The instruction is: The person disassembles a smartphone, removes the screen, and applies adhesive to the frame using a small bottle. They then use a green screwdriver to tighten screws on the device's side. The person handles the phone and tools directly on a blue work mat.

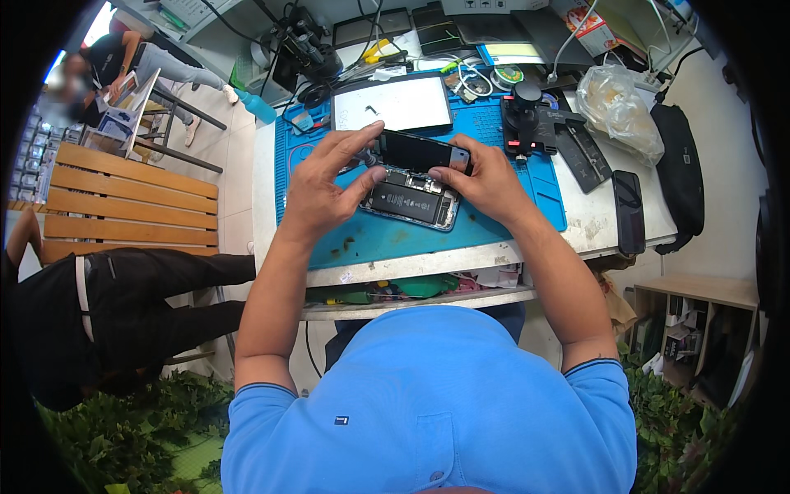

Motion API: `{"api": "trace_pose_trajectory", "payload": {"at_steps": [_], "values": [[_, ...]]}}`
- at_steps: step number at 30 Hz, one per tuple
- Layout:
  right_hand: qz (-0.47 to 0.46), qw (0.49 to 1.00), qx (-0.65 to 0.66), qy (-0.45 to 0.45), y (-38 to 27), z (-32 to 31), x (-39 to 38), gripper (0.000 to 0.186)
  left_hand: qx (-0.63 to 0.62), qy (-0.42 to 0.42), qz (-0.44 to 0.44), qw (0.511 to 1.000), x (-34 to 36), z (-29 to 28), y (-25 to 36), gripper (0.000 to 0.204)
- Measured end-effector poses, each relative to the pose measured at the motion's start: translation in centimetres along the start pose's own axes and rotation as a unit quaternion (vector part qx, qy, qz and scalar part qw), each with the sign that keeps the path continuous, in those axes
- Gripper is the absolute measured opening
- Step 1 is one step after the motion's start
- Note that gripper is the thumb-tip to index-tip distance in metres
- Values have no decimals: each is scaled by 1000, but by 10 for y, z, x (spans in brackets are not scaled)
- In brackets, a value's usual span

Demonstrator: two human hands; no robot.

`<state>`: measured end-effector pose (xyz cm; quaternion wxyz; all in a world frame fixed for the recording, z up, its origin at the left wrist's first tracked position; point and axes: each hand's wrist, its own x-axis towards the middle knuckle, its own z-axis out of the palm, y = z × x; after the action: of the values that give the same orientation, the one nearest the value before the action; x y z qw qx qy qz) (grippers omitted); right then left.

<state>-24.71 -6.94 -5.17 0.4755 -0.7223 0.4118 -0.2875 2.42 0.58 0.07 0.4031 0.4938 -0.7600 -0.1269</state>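
Phone body [407, 200] is lying opened on a blue mat [527, 193], its battery and inner parts showing, and a dark screen panel [403, 151] is standing tilted along its edge at twelve o'clock. At half past nine from the body, the left hand [326, 177] is curving its fingers and thumb apart around the panel's left end; whether they are gripping it, I cannot tell. Toward three o'clock, the right hand [487, 177] is gripping the panel's right end between thumb and fingers. Beyond the panel, at twelve o'clock, a white-faced flat device [391, 100] is resting. Another dark phone [628, 212] is lying at three o'clock, and a plastic bag [621, 115] is sitting at two o'clock.
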Motion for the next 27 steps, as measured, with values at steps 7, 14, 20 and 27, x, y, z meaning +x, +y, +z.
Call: {"api": "trace_pose_trajectory", "payload": {"at_steps": [7, 14, 20, 27], "values": [[4, 1000, -9, 0, 0, 0, -1, 28, -100, 37, -87, 990, -11, 10, -8, 73], [-42, 998, -24, 31, 9, 2, -1, 38, -197, 152, -117, 961, 0, -3, -23, 74], [-15, 999, -32, 9, 0, -3, -1, 32, -258, 151, -188, 936, 52, -21, -88, 25], [8, 1000, -12, -8, -5, -3, -1, 29, -191, 87, -306, 929, 91, -15, -104, 33]]}}
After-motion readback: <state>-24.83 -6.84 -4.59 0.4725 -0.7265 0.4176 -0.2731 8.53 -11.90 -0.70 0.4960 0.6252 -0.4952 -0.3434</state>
